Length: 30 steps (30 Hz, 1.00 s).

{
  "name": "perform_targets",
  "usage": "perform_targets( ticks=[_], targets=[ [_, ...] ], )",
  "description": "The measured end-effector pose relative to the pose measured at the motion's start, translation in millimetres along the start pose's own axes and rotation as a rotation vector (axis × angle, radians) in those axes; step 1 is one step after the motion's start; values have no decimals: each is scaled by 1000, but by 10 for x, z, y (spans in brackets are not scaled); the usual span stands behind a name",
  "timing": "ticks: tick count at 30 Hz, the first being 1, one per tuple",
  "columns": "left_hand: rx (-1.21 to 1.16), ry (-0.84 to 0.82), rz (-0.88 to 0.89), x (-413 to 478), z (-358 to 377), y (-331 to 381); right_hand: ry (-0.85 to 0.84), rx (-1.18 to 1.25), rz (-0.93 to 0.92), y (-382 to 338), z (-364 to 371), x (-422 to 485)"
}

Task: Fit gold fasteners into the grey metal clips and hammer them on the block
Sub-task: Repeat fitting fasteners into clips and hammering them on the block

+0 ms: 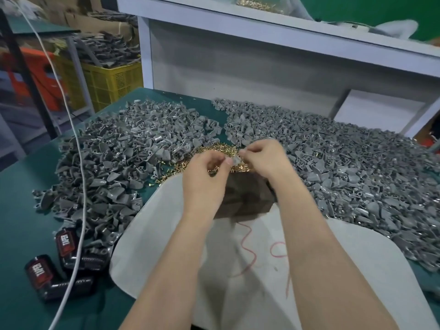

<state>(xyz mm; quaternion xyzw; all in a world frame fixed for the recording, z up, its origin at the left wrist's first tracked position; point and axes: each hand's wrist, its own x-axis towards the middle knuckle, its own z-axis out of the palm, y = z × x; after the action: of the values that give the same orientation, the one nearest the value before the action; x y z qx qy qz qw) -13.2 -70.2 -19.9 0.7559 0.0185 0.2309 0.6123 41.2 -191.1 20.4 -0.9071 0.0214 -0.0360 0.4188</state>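
Far left on the green worktop (21, 210) there are two black packs with red TAPER labels (39, 270), and a white cable (81, 186) runs over them and up across the left heap of clips (114, 151). Behind that heap, off the worktop, a yellow crate (112, 84) is stacked with more dark metal bits

A white cloth (147, 234) is spread in the middle, with a squiggle of red thread (247, 244) lying on it. Just past its far edge is the pile of gold fasteners (214, 148), sitting between the two grey heaps, with a few strays scattered to the left

Left hand (202, 177) is up over the fasteners, fingers curled in, thumb and fingertips pinching a small grey clip (234, 159). Right hand (264, 158) meets it from the other side, fingers bunched together and pinching the same clip. It's blurry right there, so I can't tell if a fastener is already in it. The clip is held in the air just above the far edge of the dark block (247, 196), which sits on the cloth under both hands

To the right is the right heap of clips (345, 158), way bigger, running to the edge of the view. Up top, a white shelf (262, 22) carries a clear bag of gold bits (259, 3)
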Motion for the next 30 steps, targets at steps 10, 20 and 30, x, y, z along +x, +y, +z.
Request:
perform_targets(
  ticks=[10,20,30],
  targets=[
    [653,-159,14,-109,104,11,-100,409,100,404,-314,-507],
    [624,-183,19,-94,91,-17,108,97,-184,313,3,-469],
    [647,-189,45,-89,96,-42,94,-191,-265,380,126,-486]
  ],
)
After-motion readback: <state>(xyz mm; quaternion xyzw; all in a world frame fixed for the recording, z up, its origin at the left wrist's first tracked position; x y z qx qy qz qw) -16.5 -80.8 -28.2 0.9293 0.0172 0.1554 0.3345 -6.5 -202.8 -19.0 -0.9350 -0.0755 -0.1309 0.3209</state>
